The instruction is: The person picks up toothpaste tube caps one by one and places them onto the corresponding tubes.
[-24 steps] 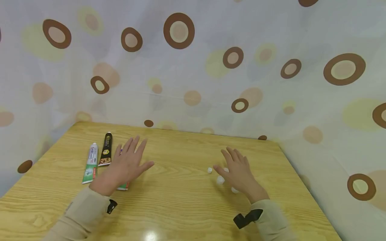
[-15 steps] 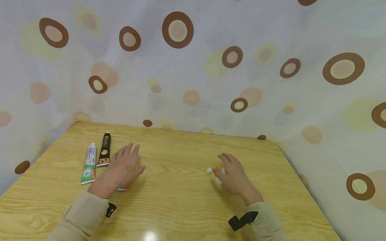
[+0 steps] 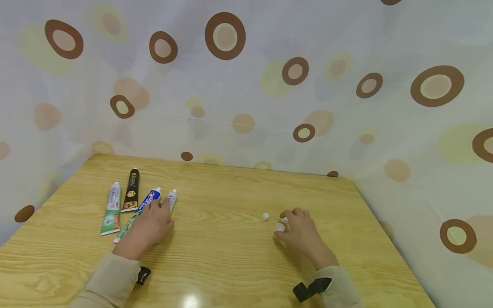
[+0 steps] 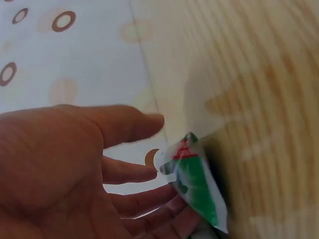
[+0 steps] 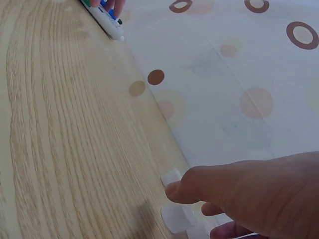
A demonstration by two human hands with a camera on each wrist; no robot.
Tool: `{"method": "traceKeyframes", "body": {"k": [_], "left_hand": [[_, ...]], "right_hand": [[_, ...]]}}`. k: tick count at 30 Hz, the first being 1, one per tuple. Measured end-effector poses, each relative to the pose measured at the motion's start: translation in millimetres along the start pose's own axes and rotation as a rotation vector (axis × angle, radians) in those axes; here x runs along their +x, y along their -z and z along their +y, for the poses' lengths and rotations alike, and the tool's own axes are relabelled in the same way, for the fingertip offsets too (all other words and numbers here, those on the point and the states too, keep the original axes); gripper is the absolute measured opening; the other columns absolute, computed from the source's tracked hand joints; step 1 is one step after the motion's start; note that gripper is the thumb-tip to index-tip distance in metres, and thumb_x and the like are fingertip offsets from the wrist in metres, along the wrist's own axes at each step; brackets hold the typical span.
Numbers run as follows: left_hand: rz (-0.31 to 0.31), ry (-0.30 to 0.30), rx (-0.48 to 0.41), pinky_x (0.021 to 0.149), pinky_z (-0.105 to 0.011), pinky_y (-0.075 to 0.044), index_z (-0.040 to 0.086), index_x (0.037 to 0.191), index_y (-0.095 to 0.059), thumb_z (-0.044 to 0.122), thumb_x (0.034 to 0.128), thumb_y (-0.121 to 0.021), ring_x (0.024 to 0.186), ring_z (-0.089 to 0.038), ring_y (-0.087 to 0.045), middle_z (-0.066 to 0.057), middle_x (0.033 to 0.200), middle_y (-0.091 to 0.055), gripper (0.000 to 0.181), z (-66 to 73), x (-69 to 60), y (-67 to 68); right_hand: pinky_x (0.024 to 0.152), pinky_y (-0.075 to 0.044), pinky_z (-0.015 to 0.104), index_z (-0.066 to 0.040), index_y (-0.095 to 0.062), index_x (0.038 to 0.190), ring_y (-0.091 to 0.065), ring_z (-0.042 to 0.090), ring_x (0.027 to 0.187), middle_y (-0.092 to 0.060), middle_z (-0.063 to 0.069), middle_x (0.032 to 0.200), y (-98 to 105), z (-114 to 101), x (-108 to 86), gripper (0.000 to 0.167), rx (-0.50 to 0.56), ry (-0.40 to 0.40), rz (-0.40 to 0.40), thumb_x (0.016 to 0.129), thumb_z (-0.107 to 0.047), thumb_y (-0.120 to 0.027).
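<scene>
My left hand (image 3: 150, 224) hovers low over a white, green and red toothpaste tube (image 3: 172, 197), its fingers spread around it. In the left wrist view the thumb stands apart from this tube (image 4: 197, 186), while the other fingertips reach its far side. A blue and green toothpaste tube (image 3: 153, 195) lies partly beneath the same hand. My right hand (image 3: 304, 235) is bent over small white caps, with a gap between thumb and forefinger. One larger cap (image 3: 279, 227) sits by the thumb; a smaller cap (image 3: 265, 216) lies to its left. The right palm hides part of the group.
Farther left on the wooden table (image 3: 223, 256) lie a black toothpaste tube (image 3: 132, 188) and another white and green tube (image 3: 111, 209). A patterned curtain (image 3: 246, 85) rises along the table's back and right edges.
Both hands have come down toward the table. The left hand has shifted slightly left and nearer, uncovering the tube tops; its fingers bend more. The right fingers have drawn in near the caps.
</scene>
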State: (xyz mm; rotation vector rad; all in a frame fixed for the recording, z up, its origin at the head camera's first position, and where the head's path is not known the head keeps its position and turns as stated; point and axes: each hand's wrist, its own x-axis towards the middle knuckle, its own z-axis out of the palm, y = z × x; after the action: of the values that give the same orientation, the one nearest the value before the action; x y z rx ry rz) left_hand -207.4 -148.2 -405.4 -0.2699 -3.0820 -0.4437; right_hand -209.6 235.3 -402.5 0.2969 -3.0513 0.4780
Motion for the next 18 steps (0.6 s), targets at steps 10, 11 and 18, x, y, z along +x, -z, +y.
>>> {"method": "traceKeyframes", "body": {"k": [10,11,18], "left_hand": [[0.052,0.051,0.002,0.078,-0.063,-0.051,-0.016,0.133,-0.043,0.004,0.0962,-0.048,0.104,-0.054,-0.055,-0.041,0.115,-0.052,0.042,3.0,0.5,-6.5],[0.052,0.054,0.004,0.077,-0.063,-0.051,-0.016,0.133,-0.043,0.004,0.0958,-0.049,0.103,-0.054,-0.055,-0.04,0.114,-0.052,0.043,3.4,0.6,-6.3],[0.003,0.068,0.002,0.078,-0.061,-0.052,-0.016,0.127,-0.047,0.007,0.0907,-0.06,0.102,-0.049,-0.057,-0.036,0.111,-0.055,0.044,4.5,1.3,-3.0]], "right_hand": [[0.081,-0.044,0.045,-0.006,-0.069,0.109,-0.049,0.027,0.095,-0.058,0.011,0.103,-4.7,3.4,-1.4,0.028,0.015,0.01,-0.002,0.084,-0.017,-0.074],[0.081,-0.045,0.044,-0.006,-0.07,0.107,-0.049,0.027,0.094,-0.058,0.011,0.103,-4.7,3.5,-1.1,0.026,0.015,0.01,-0.004,0.084,-0.016,-0.074],[0.075,-0.043,0.037,-0.006,-0.072,0.103,-0.049,0.022,0.087,-0.06,0.01,0.098,-5.5,3.3,0.7,0.019,0.013,-0.001,-0.012,0.086,-0.013,-0.074]]}}
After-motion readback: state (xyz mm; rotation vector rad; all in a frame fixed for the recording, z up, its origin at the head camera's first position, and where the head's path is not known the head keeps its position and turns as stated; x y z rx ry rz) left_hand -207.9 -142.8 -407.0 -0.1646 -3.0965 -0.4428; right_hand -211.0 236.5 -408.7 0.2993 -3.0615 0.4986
